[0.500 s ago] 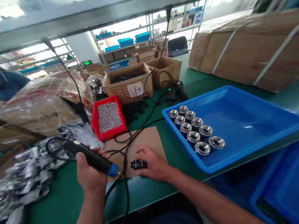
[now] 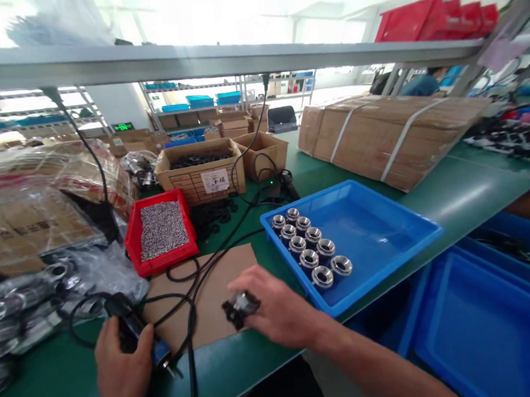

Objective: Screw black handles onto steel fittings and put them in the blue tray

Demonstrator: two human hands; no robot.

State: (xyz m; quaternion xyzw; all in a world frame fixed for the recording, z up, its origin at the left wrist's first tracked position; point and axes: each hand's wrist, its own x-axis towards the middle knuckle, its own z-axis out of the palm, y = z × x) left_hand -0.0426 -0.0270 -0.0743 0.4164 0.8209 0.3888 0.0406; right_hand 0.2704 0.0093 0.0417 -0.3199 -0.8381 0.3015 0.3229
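Observation:
My left hand (image 2: 120, 372) grips a black corded electric screwdriver (image 2: 136, 337) with a blue collar, tip pointing down at the green bench. My right hand (image 2: 273, 308) holds a small black and silver part (image 2: 240, 306) lifted just above the brown cardboard sheet (image 2: 208, 294). To the right, a blue tray (image 2: 378, 238) carries several round metal fittings (image 2: 310, 247) in two rows. A red bin (image 2: 162, 234) full of small silver screws sits behind the cardboard.
Bagged metal parts (image 2: 21, 309) pile at the left. Open cartons (image 2: 201, 167) and a strapped large carton (image 2: 388, 134) stand at the back. Black cables (image 2: 218, 251) cross the bench. More blue bins (image 2: 490, 321) sit low on the right. A shelf (image 2: 217, 58) runs overhead.
The view has tilted up and shifted. My left hand lowered the screwdriver toward the bench. My right hand lifted the small black part off the cardboard.

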